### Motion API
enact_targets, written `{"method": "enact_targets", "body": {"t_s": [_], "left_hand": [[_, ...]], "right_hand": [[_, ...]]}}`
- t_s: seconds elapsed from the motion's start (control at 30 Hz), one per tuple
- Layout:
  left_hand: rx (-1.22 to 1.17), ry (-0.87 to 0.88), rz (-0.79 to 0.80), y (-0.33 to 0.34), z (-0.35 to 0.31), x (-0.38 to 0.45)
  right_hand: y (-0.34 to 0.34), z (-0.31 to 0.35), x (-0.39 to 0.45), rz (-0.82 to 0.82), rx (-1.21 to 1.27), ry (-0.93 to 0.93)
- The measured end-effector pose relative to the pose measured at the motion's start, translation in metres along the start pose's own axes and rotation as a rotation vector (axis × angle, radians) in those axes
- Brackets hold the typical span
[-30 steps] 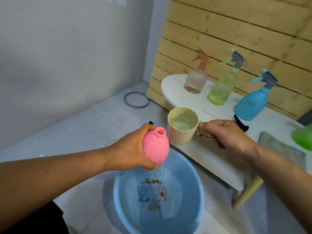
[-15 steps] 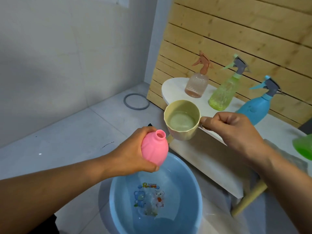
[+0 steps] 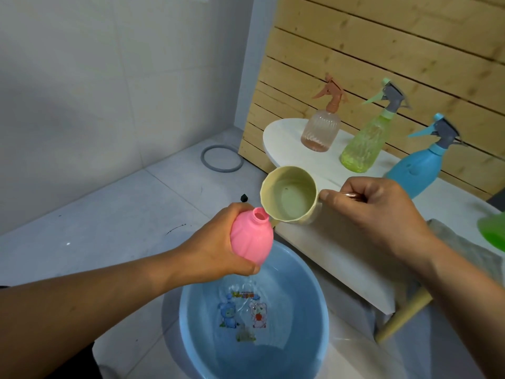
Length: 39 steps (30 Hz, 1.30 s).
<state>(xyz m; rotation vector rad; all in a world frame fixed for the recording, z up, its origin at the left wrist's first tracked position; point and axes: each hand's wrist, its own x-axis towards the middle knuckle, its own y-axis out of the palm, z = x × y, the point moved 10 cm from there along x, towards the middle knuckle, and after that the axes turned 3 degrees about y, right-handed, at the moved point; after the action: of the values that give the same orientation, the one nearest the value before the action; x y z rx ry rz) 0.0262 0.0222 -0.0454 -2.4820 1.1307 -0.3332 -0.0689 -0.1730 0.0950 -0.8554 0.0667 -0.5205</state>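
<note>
My left hand (image 3: pixel 218 247) grips a pink bottle (image 3: pixel 251 239) with no cap, its open neck pointing up and to the right. My right hand (image 3: pixel 374 212) holds a pale yellow cup (image 3: pixel 289 195) by its handle, tilted so its rim almost touches the bottle's neck. There is water in the cup. Both are held above a blue basin (image 3: pixel 308 291) of water on the floor, with cartoon pictures on its bottom.
A white low table (image 3: pixel 328 242) stands on the right against a wooden slat wall. On it are a peach spray bottle (image 3: pixel 321 129), a green spray bottle (image 3: pixel 364 146), a blue spray bottle (image 3: pixel 418 170), a grey cloth (image 3: pixel 464 244) and part of another green bottle (image 3: pixel 492 231). A grey ring (image 3: pixel 222 162) lies on the tiled floor.
My right hand has brought the cup left and down toward the pink bottle's neck and tilted it further. The pink bottle stays over the basin.
</note>
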Motion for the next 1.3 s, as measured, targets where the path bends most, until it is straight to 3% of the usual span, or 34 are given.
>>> {"method": "enact_targets", "body": {"t_s": [1.3], "left_hand": [[0.021,0.036,0.040,0.014,-0.002,0.006]], "right_hand": [[-0.012,0.019,-0.014,-0.143,-0.208,-0.127]]}}
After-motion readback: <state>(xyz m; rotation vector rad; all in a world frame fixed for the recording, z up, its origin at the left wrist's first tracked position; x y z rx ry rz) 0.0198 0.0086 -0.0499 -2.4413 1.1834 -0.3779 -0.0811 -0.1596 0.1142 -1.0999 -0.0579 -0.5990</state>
